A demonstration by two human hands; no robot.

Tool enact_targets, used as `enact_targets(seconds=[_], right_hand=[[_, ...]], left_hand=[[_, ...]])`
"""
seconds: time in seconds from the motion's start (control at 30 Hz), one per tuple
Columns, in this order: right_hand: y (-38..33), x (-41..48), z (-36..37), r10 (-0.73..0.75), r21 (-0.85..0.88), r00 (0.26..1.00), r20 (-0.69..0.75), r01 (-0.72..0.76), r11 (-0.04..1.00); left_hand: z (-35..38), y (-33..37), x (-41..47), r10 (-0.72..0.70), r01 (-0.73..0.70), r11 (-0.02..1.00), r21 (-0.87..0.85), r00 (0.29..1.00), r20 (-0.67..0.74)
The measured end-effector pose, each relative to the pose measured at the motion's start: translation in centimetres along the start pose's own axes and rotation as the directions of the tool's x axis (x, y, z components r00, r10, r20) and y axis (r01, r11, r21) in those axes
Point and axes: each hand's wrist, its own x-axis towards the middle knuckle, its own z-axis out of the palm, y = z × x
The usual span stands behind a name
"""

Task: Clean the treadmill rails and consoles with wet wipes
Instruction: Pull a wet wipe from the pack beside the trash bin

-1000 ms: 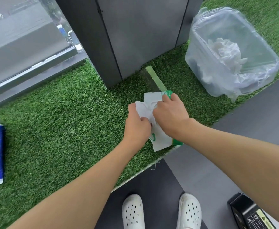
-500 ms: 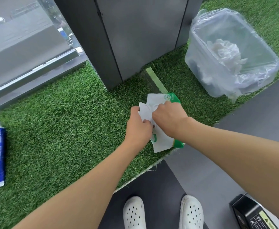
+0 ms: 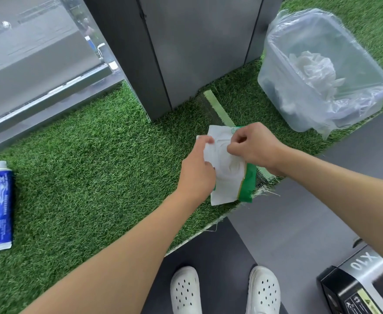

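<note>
Wipes pack (image 3: 228, 175): white w/ green band on its right side – lies on the fake grass (image 3: 95, 166), close to the turf's frayed edge where the grey floor (image 3: 299, 211) starts.
L hand (image 3: 197, 171): on the pack's left side, fingers curled round that edge, thumb on the top face; grips it.
R hand (image 3: 256, 146): over the pack's far end, fingers curled in, thumb + forefinger pinched together on the white top face. Can't tell if a wipe is between them or only the flap.
Bin (image 3: 274, 71): clear tub w/ clear liner, on the grass to the right of the pack and beyond it, well apart from it; crumpled white wipes (image 3: 313, 66) inside.
Tube (image 3: 0, 207): blue and white, cap pointing away, flat on the grass far left.
Pillar (image 3: 197, 46): dark grey panels, rises from the turf just beyond the pack.
Shoes: white perforated clogs, left (image 3: 184, 288) and right (image 3: 264, 288) – both on dark floor below the turf edge.
Machine (image 3: 362, 286): black/silver casing at bottom right, marked "X10", w/ a warning sticker.
</note>
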Motion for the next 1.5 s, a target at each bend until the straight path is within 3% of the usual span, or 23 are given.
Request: enact_targets(seconds=[0.13, 0.27, 0.4, 0.5, 0.6, 0.73, 0.9, 1.07, 1.13, 1.2, 1.27, 1.4, 1.5], right_hand=[[0.3, -0.4, -0.9, 0.098, 0.295, 0.995, 0.029, -0.102, 0.950], [0.8, -1.0, -1.5, 0.167, 0.439, 0.981, 0.098, -0.193, 0.877], [1.1, -1.0, -1.0, 0.141, 0.348, 0.983, 0.117, -0.174, 0.921], [1.6, -1.1, -1.1, 0.080, 0.315, 0.997, 0.004, -0.077, 0.946], [1.9, -2.0, -1.0, -0.118, 0.093, 0.993, 0.005, 0.117, 0.989], [2.4, -2.3, 0.2, -0.270, -0.208, 0.962, -0.024, 0.260, 0.943], [2.6, -1.9, 1.0, -0.263, -0.253, 0.950, -0.170, 0.216, 0.943], [2.3, -2.2, 1.3, -0.324, -0.472, 0.927, -0.189, 0.203, 0.858], [2.3, -2.4, 1.4, -0.343, -0.424, 0.919, -0.193, 0.237, 0.874], [2.1, -2.7, 1.5, -0.336, -0.213, 0.920, -0.203, 0.293, 0.932], [1.9, -3.0, 1.8, -0.322, -0.129, 0.926, -0.198, 0.301, 0.945], [1.9, -2.6, 2.7, -0.107, -0.064, 0.963, -0.248, 0.094, 0.993], [2.1, -2.3, 3.3, -0.009, -0.091, 0.946, -0.324, -0.022, 0.996]], left_hand=[[0.2, 0.2, 0.6, -0.026, 0.026, 0.999, 0.046, 1.000, 0.009], [0.3, 0.4, 0.8, 0.018, -0.020, 0.995, 0.093, 0.999, 0.029], [0.9, 0.6, 0.8, 0.097, -0.089, 0.983, 0.162, 0.994, -0.043], [1.4, 0.4, 0.8, 0.091, -0.071, 0.981, 0.182, 0.991, -0.100], [1.6, 0.0, 0.9, 0.088, -0.070, 0.986, 0.155, 0.989, -0.118], [1.4, 0.4, 0.6, 0.140, -0.134, 0.988, 0.079, 0.987, -0.073], [1.3, 0.3, 0.4, 0.276, -0.267, 0.958, 0.105, 0.958, -0.081], [1.5, -0.2, 0.0, 0.466, -0.374, 0.829, 0.416, 0.873, -0.144], [1.2, 0.0, 0.0, 0.478, -0.374, 0.813, 0.447, 0.866, -0.146], [0.9, 0.0, 0.1, 0.472, -0.378, 0.817, 0.435, 0.872, -0.130], [0.8, 0.1, 0.2, 0.452, -0.365, 0.832, 0.419, 0.883, -0.129], [0.8, 0.8, 0.2, 0.428, -0.357, 0.849, 0.389, 0.897, -0.111], [0.8, 1.2, 0.0, 0.423, -0.358, 0.857, 0.372, 0.900, -0.108]])
